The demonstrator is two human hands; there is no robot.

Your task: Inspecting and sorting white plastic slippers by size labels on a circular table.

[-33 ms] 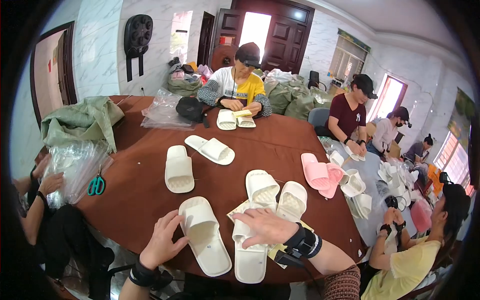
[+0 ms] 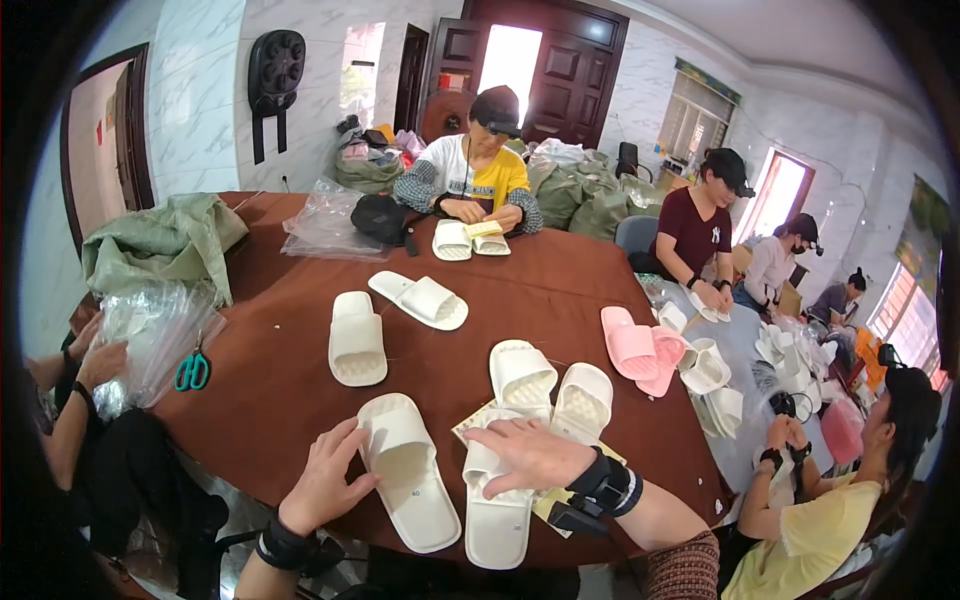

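Note:
Nearest me, two white open-toe slippers lie side by side with their heels toward me. My left hand rests at the outer edge of the left slipper, fingers and thumb spread, gripping nothing. My right hand lies over the strap of the right slipper, its fingers stretched out; part of that strap is hidden beneath it. Just beyond the right hand is a pair of white slippers, one slipper and its mate. Yellowish printed card shows partly under the slippers.
Farther on the brown tablecloth lie a white slipper, another white slipper and pink slippers. Teal-handled scissors and plastic bags are at left. Co-workers sit around; one person handles white slippers across the table.

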